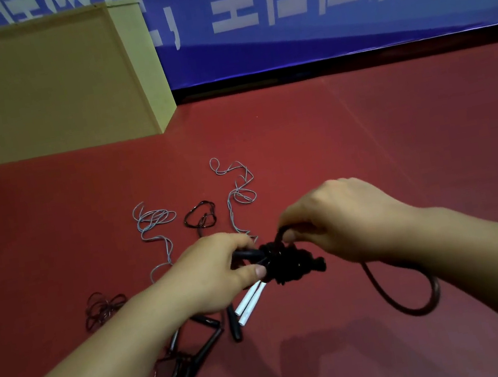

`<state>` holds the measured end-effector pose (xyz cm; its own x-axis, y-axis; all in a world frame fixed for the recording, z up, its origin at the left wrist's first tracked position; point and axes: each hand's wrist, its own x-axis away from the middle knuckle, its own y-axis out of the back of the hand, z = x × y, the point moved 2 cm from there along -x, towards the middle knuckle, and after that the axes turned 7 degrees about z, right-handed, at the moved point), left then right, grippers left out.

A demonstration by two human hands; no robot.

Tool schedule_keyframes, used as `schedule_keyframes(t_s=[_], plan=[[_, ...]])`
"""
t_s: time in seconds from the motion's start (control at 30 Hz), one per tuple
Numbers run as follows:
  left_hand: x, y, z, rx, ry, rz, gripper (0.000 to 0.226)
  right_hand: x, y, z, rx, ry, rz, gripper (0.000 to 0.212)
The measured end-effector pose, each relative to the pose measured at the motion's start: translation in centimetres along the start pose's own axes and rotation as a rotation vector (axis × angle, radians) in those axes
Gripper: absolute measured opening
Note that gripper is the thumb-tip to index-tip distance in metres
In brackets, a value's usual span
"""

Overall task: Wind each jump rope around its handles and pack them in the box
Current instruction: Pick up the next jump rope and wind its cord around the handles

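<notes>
Here the left hand (218, 268) grips black handles (248, 255) wrapped in black rope (285, 264) (a loose loop trails), whose end the right hand (337, 220) pinches.

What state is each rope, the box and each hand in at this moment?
Black jump rope: partly wound around its handles, a loose loop trailing on the floor.
Left hand: grips the handles.
Right hand: pinches the cord above the bundle.
Grey ropes: unwound, on the floor.
White handles: lying side by side.
Black handles: loose on the floor.
Cardboard box: standing behind; inside not visible.
</notes>
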<state>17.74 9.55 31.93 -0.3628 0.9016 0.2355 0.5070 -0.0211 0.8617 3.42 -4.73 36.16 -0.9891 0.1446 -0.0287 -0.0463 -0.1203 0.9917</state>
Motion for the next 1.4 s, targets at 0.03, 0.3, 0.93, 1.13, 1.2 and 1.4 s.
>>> schedule_keyframes(t_s=[0.03, 0.3, 0.93, 1.13, 1.2, 1.4], plan=[[0.2, -0.1, -0.4, -0.022, -0.031, 0.027, 0.01, 0.0, -0.2, -0.1, -0.004, 0.006, -0.008, 0.021], [1.0, -0.4, -1.9, 0.108, -0.21, 0.189, 0.01, -0.2, 0.0, -1.6, -0.055, -0.155, -0.047, 0.055], [1.8, 1.8, -2.3, 1.575, -0.254, 0.301, 0.046, -1.1, -1.2, -0.1, -0.503, -0.017, -0.162, 0.005], [0.8, 1.4, -2.0, 1.41, 0.02, -0.017, 0.022, -1.3, -3.4, 0.6, -0.36, 0.01, 0.014, 0.021], [0.6, 0.9, -1.6, 1.307, 0.057, -0.061, 0.024, -1.2, -3.7, 0.9, -0.311, -0.008, 0.094, 0.022], [-0.2, 0.5, -0.8, 1.19, 0.118, -0.175, 0.025, -1.5, -3.6, 1.4, -0.225, -0.045, 0.16, 0.02]])
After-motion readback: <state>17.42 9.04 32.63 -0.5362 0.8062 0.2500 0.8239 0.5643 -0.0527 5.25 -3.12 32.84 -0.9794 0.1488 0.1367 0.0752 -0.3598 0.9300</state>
